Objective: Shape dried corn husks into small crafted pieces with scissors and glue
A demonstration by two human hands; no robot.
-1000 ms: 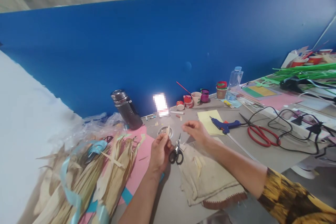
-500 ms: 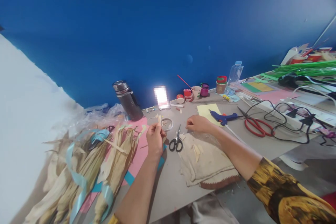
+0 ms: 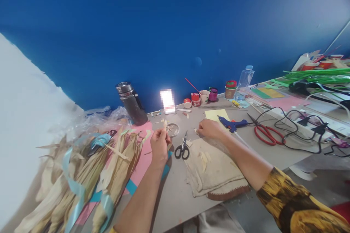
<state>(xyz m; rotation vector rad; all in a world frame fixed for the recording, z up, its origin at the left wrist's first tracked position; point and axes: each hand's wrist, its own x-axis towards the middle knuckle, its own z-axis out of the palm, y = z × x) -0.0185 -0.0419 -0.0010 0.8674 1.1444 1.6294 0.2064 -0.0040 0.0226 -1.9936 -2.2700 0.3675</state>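
Note:
My left hand (image 3: 160,143) is closed in a pinch round a small pale strip of corn husk (image 3: 164,124) that sticks up from the fingertips. A roll of tape (image 3: 173,130) lies just beyond it on the table. My right hand (image 3: 208,129) is closed, fingers pressed together low over the table, with a tiny pale scrap (image 3: 196,131) at its fingertips. Between the hands lie small black-handled scissors (image 3: 182,149). Below my right hand is a folded beige cloth (image 3: 213,174) with husk pieces (image 3: 204,160) on it.
Bundled dried corn husks (image 3: 117,174) with blue ribbon lie at left, near a dark thermos (image 3: 132,103). A blue glue gun (image 3: 232,123), red-handled scissors (image 3: 269,134) and a power strip (image 3: 306,123) with tangled cords are at right. Paint pots (image 3: 195,100) stand along the blue wall.
My right hand has shifted slightly to the right, and a pale scrap now shows at its fingertips. My left hand still pinches the husk strip. The view has shifted a little.

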